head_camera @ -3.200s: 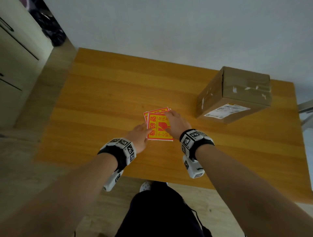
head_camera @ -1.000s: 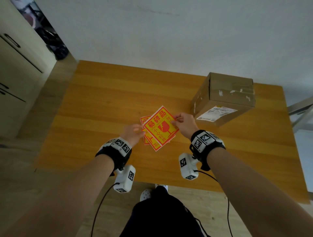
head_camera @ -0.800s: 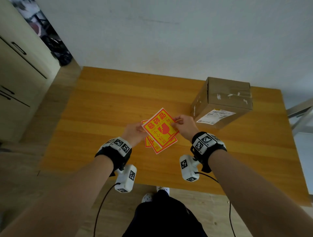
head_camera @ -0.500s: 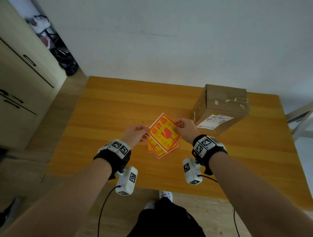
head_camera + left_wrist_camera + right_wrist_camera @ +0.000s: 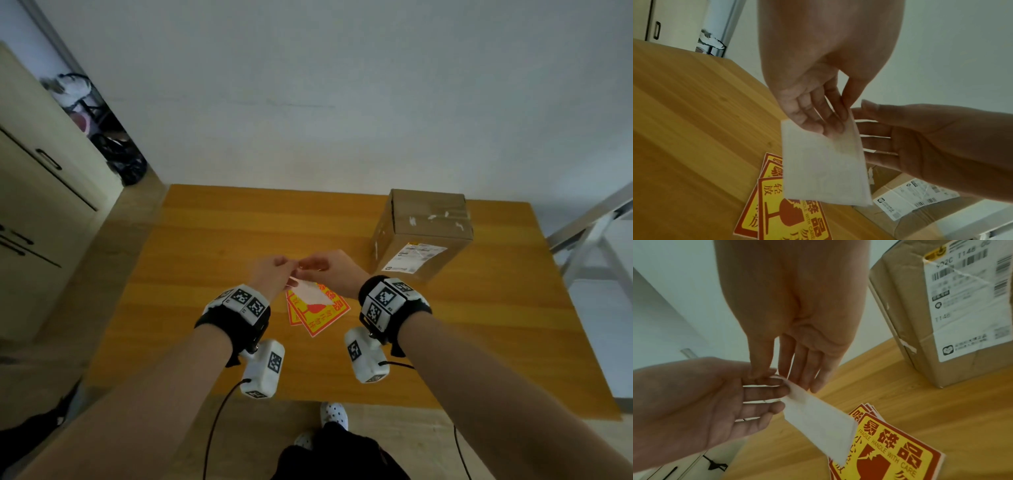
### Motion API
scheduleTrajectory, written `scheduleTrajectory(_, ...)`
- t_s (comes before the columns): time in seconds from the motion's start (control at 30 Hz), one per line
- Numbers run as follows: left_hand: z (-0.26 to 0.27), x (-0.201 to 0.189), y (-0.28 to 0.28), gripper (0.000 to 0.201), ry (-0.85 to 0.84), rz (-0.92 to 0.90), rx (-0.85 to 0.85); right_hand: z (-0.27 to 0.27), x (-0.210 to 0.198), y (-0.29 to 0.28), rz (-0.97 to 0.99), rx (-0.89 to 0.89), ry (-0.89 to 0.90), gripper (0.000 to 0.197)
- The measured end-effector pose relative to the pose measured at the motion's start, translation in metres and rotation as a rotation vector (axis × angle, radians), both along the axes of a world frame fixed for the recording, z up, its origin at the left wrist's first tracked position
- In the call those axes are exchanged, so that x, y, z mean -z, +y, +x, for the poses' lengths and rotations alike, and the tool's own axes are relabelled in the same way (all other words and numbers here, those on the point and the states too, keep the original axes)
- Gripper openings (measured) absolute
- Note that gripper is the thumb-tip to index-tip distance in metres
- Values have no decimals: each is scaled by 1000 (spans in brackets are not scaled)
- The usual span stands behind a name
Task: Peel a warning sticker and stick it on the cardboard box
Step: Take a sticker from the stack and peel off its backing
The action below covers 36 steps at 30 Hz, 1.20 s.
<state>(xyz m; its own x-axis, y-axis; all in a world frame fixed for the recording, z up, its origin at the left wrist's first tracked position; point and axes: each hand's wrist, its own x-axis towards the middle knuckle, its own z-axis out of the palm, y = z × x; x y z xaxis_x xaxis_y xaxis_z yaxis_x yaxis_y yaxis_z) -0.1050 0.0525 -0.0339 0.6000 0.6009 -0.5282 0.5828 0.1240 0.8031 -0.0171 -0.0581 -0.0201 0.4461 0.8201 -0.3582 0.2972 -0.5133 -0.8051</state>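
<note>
My left hand and right hand hold one warning sticker up above the table, its white backing towards me. The left fingers lie on the backing with the thumb behind it, pinching its top edge. At the same corner the right thumb and forefinger pinch the sheet. In the head view the two hands meet over the sticker pile, red and yellow with a broken-glass mark. The brown cardboard box stands to the right, a white shipping label on its near side.
The wooden table carries only the pile and the box. A cream cabinet stands to the left, a metal frame to the right. My legs and shoes are at the table's near edge.
The sticker was held printed side up between both hands; now it is turned with its white backing towards me, and the hands have closed together at one corner.
</note>
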Motion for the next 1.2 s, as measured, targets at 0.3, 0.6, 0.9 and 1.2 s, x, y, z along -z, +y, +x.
scheduleTrajectory(0.3,3,10,-5,27,-67,37,114,-1,21,-2,112,371,230,28)
scheduleTrajectory(0.6,-5,20,6,10,-63,105,140,3,38,-1,85,504,249,15)
scheduleTrajectory(0.9,-27,53,26,13,104,181,138,11,49,-10,63,640,280,12)
scheduleTrajectory(1.2,-39,84,38,23,266,229,275,28,51,-20,65,749,199,11)
